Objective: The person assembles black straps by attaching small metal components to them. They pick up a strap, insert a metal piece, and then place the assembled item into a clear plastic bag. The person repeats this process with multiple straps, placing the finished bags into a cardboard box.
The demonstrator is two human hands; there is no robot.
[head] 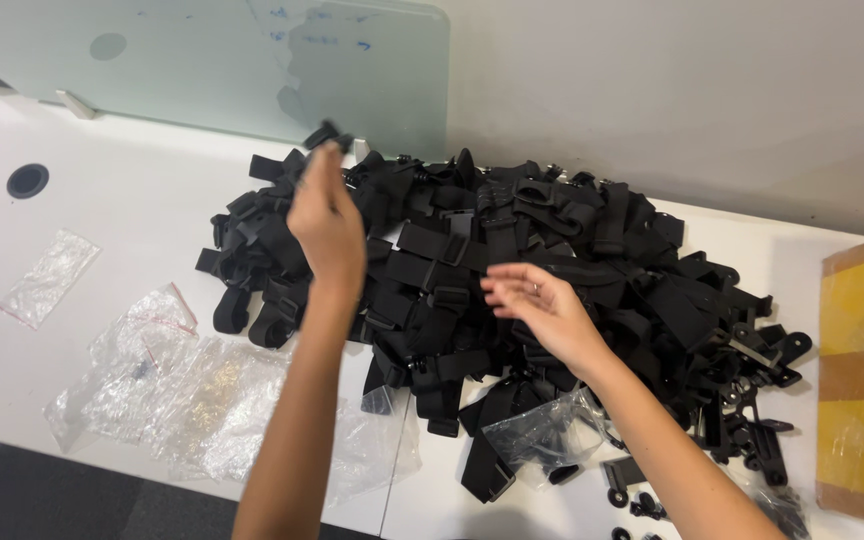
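Head view here, so we're looking down our own arms at a white table point(132, 230). The big heap of black webbing straps with plastic buckles point(512, 300) is our landmark. Nearest us, just in front of the heap, are crumpled clear plastic bags point(202, 400), and to the heap's near right a few loose black plastic clips point(752, 440). Our right hand point(542, 305) hovers over the heap's middle, fingers spread loose, holding nothing. Our left hand point(327, 225) is raised above the heap's left end, fingertips pinched on a small black strap piece point(327, 135). Right of the heap sits a brown cardboard box with yellow tape point(862, 380). Behind it stands a frosted glass panel point(202, 60).
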